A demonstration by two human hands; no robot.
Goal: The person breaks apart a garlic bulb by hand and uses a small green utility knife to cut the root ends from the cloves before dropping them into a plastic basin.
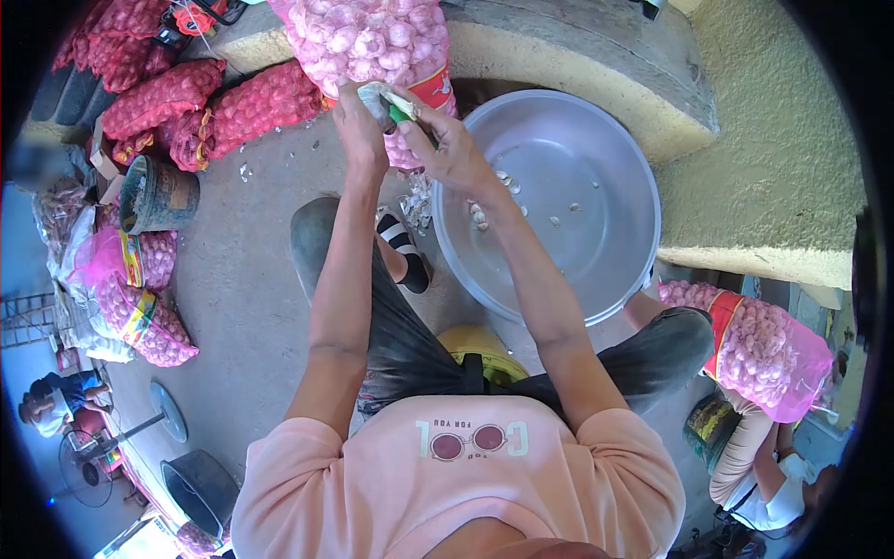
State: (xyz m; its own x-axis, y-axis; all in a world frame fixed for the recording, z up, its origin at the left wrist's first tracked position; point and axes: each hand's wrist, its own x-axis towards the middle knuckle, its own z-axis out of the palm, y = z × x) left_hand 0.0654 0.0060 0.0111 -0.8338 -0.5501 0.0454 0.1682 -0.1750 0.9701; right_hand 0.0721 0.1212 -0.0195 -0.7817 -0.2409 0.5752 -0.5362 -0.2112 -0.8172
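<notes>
My left hand is closed on a pale, whitish item too small to identify, in front of a large pink mesh bag of garlic. Close beside it, my right hand is wrapped round a green-handled tool. The tool's far end meets the pale item, and its working part is not clear. Below and right of my right hand is a wide grey basin with a few garlic pieces and bits of skin inside.
Red mesh sacks lie at the upper left, near a dark bucket. More garlic bags stand at the left, another at the right. Another person sits at the lower right. A concrete ledge curves behind the basin.
</notes>
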